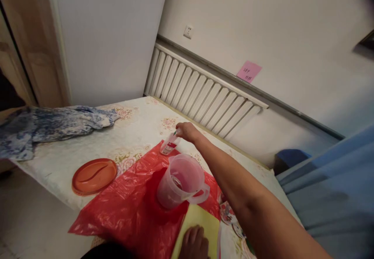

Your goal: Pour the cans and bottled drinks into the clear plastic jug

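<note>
My right hand (188,131) reaches across to the far side of the table, its fingers closed on the top of a small clear plastic bottle (169,146) with a red and white label. The bottle is tilted, its lower end at the far corner of a red plastic bag (128,196). On the bag stands a translucent plastic measuring jug (168,187), its handle pointing right and a small dark-and-white item visible inside. My left hand (194,243) lies on a yellow book or pad (201,216) at the near edge, fingers stretched side by side. The left thumb is hidden.
A round orange lid (95,176) lies left of the bag. A blue-and-white patterned cloth (64,124) is at the table's far left. Behind stands a white radiator (198,91); a blue curtain (344,192) hangs at right. Small printed items (228,212) lie partly under my right arm.
</note>
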